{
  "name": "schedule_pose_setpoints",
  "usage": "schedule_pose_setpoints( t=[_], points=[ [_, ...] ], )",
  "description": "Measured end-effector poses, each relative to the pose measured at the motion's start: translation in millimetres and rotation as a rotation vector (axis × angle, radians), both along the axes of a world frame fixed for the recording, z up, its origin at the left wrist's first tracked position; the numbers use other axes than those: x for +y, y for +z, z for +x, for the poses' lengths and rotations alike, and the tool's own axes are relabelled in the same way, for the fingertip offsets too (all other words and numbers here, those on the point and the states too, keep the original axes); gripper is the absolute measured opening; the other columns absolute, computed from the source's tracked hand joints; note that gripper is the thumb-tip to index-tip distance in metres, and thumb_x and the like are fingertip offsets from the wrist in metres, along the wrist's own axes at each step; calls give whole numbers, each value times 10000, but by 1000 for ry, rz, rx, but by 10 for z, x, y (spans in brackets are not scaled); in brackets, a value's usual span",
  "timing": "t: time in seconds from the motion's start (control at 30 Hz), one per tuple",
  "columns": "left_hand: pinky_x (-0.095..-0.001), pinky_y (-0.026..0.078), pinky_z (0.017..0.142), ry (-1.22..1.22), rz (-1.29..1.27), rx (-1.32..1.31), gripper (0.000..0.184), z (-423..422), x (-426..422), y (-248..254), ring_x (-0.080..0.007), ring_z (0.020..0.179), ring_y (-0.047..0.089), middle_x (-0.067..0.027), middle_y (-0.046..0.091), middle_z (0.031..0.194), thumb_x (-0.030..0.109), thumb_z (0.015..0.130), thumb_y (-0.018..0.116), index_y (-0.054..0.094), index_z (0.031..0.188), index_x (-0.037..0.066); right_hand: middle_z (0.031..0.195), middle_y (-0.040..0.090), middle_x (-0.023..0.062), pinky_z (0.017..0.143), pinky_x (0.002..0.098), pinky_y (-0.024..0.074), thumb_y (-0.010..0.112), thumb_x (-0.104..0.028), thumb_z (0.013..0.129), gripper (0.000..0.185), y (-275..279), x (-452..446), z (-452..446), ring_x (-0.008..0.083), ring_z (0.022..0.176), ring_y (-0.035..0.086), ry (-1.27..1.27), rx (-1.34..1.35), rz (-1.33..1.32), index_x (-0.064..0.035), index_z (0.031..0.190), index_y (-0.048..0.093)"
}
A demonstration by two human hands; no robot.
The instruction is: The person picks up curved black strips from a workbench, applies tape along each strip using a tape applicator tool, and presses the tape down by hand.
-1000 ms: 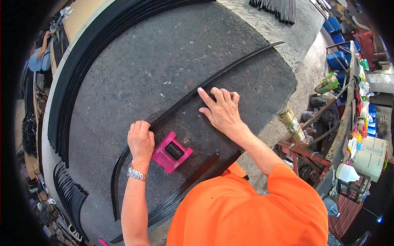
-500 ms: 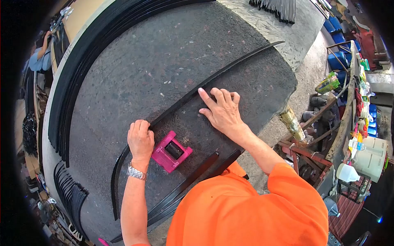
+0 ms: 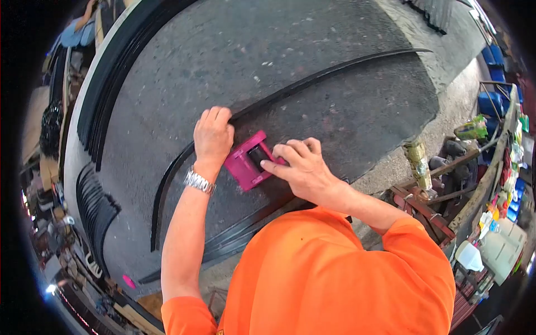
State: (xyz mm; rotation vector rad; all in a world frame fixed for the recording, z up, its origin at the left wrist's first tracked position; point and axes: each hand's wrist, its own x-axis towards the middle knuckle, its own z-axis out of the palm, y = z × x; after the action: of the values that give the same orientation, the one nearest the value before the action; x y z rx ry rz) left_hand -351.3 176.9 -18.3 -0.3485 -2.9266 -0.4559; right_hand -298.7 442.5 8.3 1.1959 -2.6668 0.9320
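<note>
A long, thin black strip (image 3: 329, 71) curves across the dark work table (image 3: 234, 72). My left hand (image 3: 214, 135), with a metal watch at the wrist, is closed around the strip left of its middle. To the right of that hand lies a pink plastic device (image 3: 240, 166) with a black piece in its opening. My right hand (image 3: 304, 170) reaches onto the device's right side, thumb and curled fingers closed about its edge. Part of that edge is hidden under the fingers.
Stacked black strips (image 3: 114, 78) curve along the table's far left edge, with a fanned bundle (image 3: 95, 204) below them. More strips (image 3: 245, 223) lie at the near edge by my orange shirt. A metal frame (image 3: 424, 215) stands at right. Another person (image 3: 78, 32) is at upper left.
My right hand has left the space beside the strip and come down-left onto the pink device. My left hand still holds the strip. The view has shifted, moving the table within it.
</note>
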Motion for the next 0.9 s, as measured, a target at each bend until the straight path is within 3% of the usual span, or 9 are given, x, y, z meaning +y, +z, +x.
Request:
schedule_pose_setpoints(
  t=[0.17,0.3,0.4,0.9],
  points=[
    [-452,510,812,-14,17,1,198,-17,31,40,-336,933,607,-113,629,960,-6,754,667,611,932,59,1163,579,33,896,447,367,694,-84,793,536,-17,234,-221,227,1079,559,-195,41,58,-188,1318,668],
    [-452,510,816,-15,11,-21,193,-22,26,44,-340,927,607,-119,629,944,-23,747,661,611,919,50,1185,569,43,891,446,354,809,-198,788,698,-101,521,-569,234,1084,553,-476,95,135,-183,1444,571],
    [-449,510,814,-12,7,-21,198,-25,39,49,-338,917,608,-118,628,939,-35,737,661,612,911,47,1204,553,44,898,445,343,813,-241,799,713,-260,687,-756,231,1093,544,-559,142,149,-185,1463,561],
    [-447,507,796,15,-18,-38,200,-20,56,53,-330,917,611,-103,633,955,-46,743,650,615,916,49,1220,522,47,905,451,335,786,-359,840,692,-313,830,-1045,228,1120,505,-586,188,245,-209,1473,550]
  ],
)
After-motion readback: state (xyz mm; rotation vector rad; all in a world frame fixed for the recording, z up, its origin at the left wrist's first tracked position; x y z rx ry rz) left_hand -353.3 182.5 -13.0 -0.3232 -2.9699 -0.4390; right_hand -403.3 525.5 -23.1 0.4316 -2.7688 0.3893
